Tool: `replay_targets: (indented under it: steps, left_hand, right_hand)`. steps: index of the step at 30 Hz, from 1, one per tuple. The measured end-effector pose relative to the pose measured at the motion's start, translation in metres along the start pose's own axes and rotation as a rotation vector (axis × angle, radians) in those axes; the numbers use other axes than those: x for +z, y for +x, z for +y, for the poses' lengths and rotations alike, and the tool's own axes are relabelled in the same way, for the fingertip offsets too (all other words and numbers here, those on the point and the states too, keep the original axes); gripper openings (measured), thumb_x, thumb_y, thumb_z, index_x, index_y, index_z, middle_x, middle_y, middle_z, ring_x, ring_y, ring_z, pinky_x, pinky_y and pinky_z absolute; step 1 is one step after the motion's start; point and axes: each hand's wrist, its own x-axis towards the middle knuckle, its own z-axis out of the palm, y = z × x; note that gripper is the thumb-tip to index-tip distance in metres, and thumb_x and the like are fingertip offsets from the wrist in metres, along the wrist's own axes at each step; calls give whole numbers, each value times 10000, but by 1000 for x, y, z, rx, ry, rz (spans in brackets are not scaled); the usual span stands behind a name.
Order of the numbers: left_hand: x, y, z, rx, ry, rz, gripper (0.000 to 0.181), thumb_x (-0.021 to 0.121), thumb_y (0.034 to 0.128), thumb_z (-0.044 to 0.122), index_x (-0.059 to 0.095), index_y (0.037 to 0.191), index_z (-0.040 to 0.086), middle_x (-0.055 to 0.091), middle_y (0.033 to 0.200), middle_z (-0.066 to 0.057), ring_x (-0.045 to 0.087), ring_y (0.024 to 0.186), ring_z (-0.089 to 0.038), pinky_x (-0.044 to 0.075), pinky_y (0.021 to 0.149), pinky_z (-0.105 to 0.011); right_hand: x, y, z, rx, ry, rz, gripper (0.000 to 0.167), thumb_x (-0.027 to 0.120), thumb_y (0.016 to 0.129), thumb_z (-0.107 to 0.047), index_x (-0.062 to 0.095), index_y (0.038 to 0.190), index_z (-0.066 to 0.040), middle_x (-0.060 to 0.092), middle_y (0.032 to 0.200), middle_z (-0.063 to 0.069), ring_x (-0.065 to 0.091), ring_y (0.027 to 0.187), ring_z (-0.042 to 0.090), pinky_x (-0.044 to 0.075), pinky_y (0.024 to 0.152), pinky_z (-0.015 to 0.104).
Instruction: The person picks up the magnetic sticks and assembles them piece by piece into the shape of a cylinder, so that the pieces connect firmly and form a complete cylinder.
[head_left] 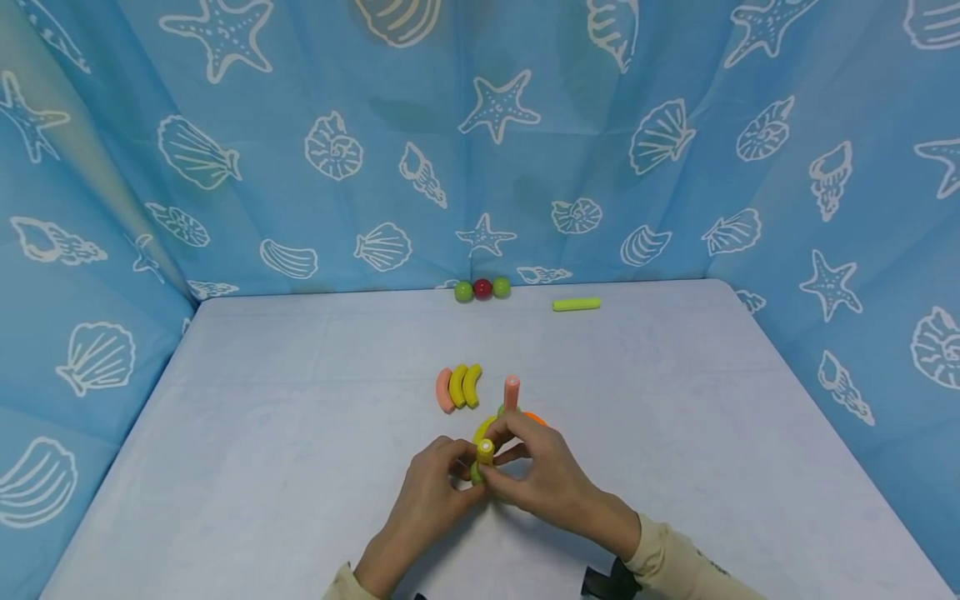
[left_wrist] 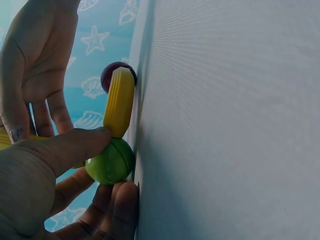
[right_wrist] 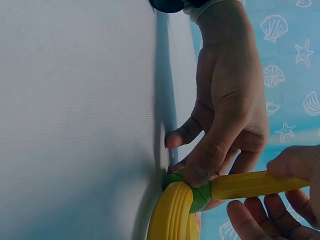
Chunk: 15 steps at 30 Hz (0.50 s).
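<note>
In the head view, my left hand [head_left: 433,492] pinches a green ball [head_left: 476,474] between thumb and fingers, low at the tabletop. A yellow rod [head_left: 485,451] stands up from that ball, and the thumb and fingers of my right hand [head_left: 551,477] grip it. The right wrist view shows the rod [right_wrist: 245,185] meeting the green ball [right_wrist: 201,198], with a curved yellow piece [right_wrist: 170,210] beside the ball. Behind my fingers, a pink rod [head_left: 512,392] stands upright near an orange piece [head_left: 535,417]. My right hand partly hides these pieces.
Farther back on the white table [head_left: 300,417] lie one pink curved piece [head_left: 445,390] and two yellow curved pieces [head_left: 464,386]. Two green balls and a red ball [head_left: 482,289] line the back edge, left of a light green rod [head_left: 576,304]. A patterned blue curtain [head_left: 420,100] surrounds the table.
</note>
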Motion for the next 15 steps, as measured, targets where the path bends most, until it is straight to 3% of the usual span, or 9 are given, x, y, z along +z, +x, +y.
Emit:
replay_targets:
  steps: [8,15]
  left_hand:
    - [0,0,0,6,-8,2,274,868,744,88,722,975,103,625,893,33,624,765,-102,547,681,-252]
    - [0,0,0,-7,-10,-20,317,887,733,99,719,1002,91,629,911,30,615,768,-92,546,685,-242]
  right_hand:
    - [-8,-8,-1,35,-60,11,421,843,765,-18,584,1064,-163,621,983,-68,667,867,196,603,693,345]
    - [-26,-16,3,8,-99,25,438,814,761,48,579,1057,-175,608,966,-24,659,840,222,605,691,359]
